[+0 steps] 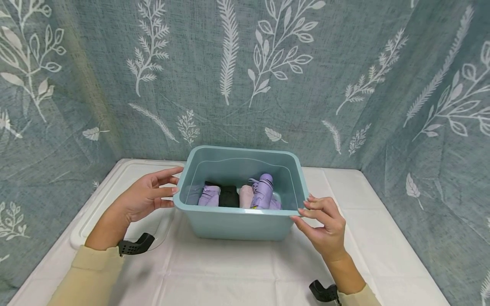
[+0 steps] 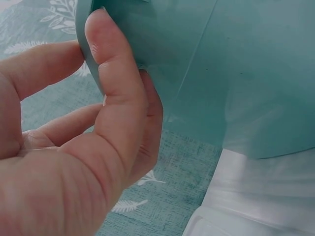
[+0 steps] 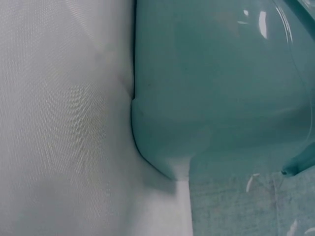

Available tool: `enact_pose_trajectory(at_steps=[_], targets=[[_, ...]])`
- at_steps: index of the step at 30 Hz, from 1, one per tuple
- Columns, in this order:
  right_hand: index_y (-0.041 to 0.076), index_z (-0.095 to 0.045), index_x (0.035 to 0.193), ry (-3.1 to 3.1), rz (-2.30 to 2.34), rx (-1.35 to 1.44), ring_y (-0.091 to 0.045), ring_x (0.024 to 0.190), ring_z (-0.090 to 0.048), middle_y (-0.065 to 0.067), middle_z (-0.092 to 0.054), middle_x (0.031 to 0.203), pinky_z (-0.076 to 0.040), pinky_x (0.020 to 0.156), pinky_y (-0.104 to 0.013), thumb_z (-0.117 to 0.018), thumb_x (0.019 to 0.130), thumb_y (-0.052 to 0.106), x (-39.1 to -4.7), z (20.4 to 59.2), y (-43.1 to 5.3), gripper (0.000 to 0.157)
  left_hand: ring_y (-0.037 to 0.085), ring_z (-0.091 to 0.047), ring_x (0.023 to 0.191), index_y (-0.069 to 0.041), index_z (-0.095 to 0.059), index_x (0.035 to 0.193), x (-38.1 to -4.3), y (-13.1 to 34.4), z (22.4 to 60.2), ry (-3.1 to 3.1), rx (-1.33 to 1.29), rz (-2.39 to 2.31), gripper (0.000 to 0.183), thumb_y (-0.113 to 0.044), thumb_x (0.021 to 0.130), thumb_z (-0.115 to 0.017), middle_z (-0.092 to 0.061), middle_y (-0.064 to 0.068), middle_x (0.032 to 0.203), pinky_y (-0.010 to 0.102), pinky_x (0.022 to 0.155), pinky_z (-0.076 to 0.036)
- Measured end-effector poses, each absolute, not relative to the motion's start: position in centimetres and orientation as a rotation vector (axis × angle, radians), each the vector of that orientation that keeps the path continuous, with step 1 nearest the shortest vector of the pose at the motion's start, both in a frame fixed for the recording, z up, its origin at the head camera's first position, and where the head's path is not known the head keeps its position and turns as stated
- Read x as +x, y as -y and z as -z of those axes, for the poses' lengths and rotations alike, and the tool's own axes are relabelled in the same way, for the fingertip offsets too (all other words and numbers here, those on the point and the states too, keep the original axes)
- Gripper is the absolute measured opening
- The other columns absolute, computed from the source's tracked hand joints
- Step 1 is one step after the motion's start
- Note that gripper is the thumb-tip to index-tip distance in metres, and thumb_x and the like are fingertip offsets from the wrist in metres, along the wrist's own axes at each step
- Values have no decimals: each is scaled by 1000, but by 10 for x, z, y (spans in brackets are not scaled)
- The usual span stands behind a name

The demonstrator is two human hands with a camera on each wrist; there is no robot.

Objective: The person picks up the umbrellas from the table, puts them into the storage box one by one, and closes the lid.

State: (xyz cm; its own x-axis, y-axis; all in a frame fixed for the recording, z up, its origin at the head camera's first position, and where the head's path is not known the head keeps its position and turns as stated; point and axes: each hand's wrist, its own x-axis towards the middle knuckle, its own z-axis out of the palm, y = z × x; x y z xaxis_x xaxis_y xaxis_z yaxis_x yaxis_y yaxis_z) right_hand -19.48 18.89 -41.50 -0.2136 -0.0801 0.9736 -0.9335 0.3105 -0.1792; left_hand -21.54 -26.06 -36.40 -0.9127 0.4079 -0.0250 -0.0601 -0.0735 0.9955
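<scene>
A blue-green plastic bin (image 1: 239,225) stands on the table between my hands. My left hand (image 1: 143,193) holds its left rim, the thumb and fingers at the edge; in the left wrist view the fingertips (image 2: 110,44) lie against the bin wall. At the front right corner, my right hand (image 1: 325,227) pinches the rim between thumb and fingers. Inside the bin lie a lilac bundle (image 1: 209,196), a black bundle (image 1: 229,196), a pale pink bundle (image 1: 246,196) and a lilac roll like a folded umbrella (image 1: 263,191). The right wrist view shows the bin wall (image 3: 216,88) but no hand.
A whitish, see-through lid (image 1: 126,178) lies flat on the table to the left, partly beneath my left arm. White cloth covers the table (image 1: 222,272). Blue-grey curtains (image 1: 206,106) with white leaf prints hang behind and on both sides.
</scene>
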Motion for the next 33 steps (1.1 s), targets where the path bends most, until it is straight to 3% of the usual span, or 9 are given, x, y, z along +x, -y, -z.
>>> enact_pose_trajectory(at_steps=[12,21,27,33], targets=[[-5,-78,78,1582,-1073,937,-28,92,-65,-22,-64,81,-55,101,-29,-88,83,25,-192,417,-188,32,12,-72,93,-2,-25,161,-211,260,366,-1921,356,-2054,69,-3,102,-60,-60,0,120,31,77,-62],[-5,-78,79,1589,-1114,899,-26,96,-65,-22,-64,83,-55,102,-29,-89,81,26,-192,420,-190,33,10,-70,95,-10,-42,152,-208,272,374,-2030,243,-2074,51,-13,104,-60,-62,-4,109,31,78,-63],[-5,-78,79,1599,-1136,883,-25,97,-66,-22,-64,84,-55,102,-28,-89,81,25,-190,420,-190,32,6,-68,96,2,-32,158,-209,288,387,-2333,138,-1926,66,-27,105,-60,-64,-14,107,28,79,-63],[-5,-78,80,1599,-1146,890,-24,98,-65,-22,-64,84,-54,103,-29,-89,82,24,-192,420,-189,32,-2,-67,90,5,-39,154,-211,307,400,-2611,83,-1795,63,-31,106,-58,-62,-19,102,25,78,-62]])
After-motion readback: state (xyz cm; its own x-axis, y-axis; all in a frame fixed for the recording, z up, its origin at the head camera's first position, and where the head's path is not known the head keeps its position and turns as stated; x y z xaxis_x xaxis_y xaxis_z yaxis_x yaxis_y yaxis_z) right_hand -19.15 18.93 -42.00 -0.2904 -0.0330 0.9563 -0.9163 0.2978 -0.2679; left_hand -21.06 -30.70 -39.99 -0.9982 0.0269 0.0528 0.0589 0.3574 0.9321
